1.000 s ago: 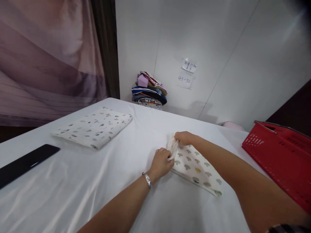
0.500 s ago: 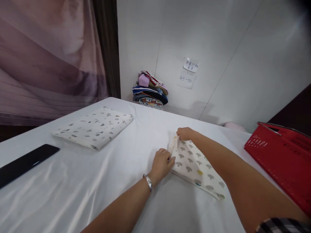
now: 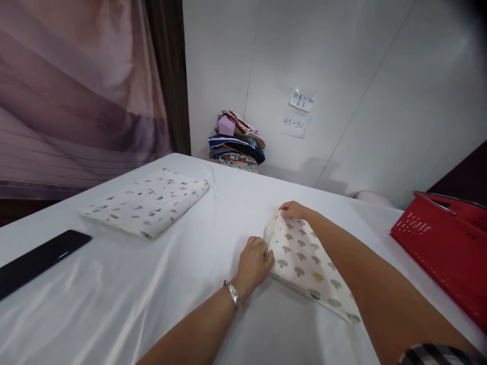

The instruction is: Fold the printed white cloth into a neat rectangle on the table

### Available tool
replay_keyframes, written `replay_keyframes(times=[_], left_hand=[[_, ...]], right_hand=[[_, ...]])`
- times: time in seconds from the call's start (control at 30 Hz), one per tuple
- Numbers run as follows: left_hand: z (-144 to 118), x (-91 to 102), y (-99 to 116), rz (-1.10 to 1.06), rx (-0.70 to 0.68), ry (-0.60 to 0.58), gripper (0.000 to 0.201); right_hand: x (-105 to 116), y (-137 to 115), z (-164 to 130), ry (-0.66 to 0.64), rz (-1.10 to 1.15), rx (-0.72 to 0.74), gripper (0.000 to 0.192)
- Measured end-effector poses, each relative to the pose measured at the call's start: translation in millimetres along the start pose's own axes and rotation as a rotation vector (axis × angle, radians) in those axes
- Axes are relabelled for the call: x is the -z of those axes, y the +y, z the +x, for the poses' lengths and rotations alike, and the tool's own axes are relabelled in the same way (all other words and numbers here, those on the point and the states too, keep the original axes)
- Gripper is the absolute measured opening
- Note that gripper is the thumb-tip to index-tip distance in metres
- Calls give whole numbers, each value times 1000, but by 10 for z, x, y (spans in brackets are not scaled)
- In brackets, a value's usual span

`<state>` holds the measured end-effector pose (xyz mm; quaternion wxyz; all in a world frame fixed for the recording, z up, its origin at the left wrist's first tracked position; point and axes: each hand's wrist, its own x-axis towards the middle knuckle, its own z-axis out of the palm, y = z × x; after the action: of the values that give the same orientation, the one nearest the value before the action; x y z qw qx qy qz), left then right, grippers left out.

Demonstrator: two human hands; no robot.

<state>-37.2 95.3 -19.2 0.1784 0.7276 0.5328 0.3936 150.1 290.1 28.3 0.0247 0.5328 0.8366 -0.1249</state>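
Now both hands work at one short edge of a folded mushroom-print cloth [image 3: 304,261], which lies flat on the white surface [image 3: 114,294] toward its right side, its long axis running diagonally toward the near right edge. The left hand [image 3: 254,263], a silver bracelet [image 3: 232,295] on its wrist, has its fingers curled shut, pinching the near corner of that edge. The right hand [image 3: 292,209] reaches across the cloth with its forearm over the fabric, and its fingers are closed on the far corner of the same edge, so the layered hem shows between the two hands.

Toward the far left corner of the surface lies another folded cloth [image 3: 148,202], white with small dark prints, well apart from the hands. A flat black object [image 3: 38,261] rests at the left edge. A red basket [image 3: 445,248] sits at the right edge. Behind the far edge, against the wall, a stack of coloured fabrics [image 3: 236,144] stands beside two paper notes [image 3: 297,114] stuck to the wall.
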Motion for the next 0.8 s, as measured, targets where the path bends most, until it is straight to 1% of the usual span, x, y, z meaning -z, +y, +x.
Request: replay_keyframes(times=[0.13,0.3,0.37,0.47,0.53,0.6,0.67,0.73,0.8], left_hand=[[-2,-6,-4,12,30,-15,24],[1,-12,-19,15,60,-31,24],[1,-8,-17,15,71,-44,24],[-2,-3,-9,24,87,-54,25],[-4,-3,-7,26,101,-56,25],[-3,-9,-10,20,117,-62,24],[0,-17,-18,9,124,-70,24],[7,-26,-27,-2,119,-72,24],[13,-32,-34,-13,115,-69,24]], right_hand=[[-160,35,-45,67,104,-16,35],[-406,-14,-77,213,118,-83,32],[-428,-49,-93,257,99,-96,31],[-384,-128,-170,303,53,-106,30],[-364,-215,-263,340,22,-122,34],[-392,-330,-367,377,-7,-127,39],[-459,-453,-452,378,-54,-120,42],[-523,-559,-499,312,-95,-125,45],[-544,-633,-519,229,-78,-133,47]])
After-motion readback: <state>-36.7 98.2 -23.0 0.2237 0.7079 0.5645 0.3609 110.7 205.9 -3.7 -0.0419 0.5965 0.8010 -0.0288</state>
